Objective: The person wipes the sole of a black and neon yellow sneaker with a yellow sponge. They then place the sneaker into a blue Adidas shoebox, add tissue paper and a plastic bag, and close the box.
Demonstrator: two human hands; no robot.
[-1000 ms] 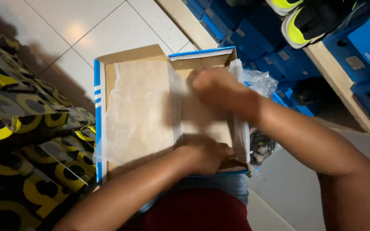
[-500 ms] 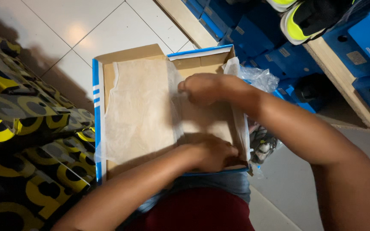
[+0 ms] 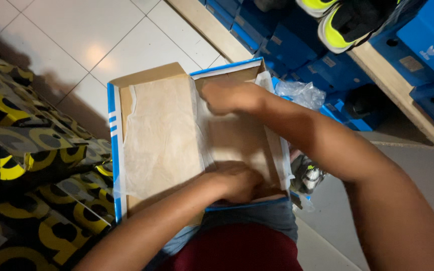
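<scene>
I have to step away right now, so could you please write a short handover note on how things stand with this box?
Left hand: inside the near end of the open shoe box, pressing down the tissue paper.
Right hand: at the far end of the box, on the same paper.
The box rests on the person's lap, over the tiled floor.
Done: paper laid inside, one half folded out to the left.
Left: no shoe is in the box; black and yellow shoes sit on the blue boxes nearby.

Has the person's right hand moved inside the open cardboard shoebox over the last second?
Yes. The right hand slid left along the far end of the open cardboard shoebox, away from its right wall toward the tissue paper.
</scene>
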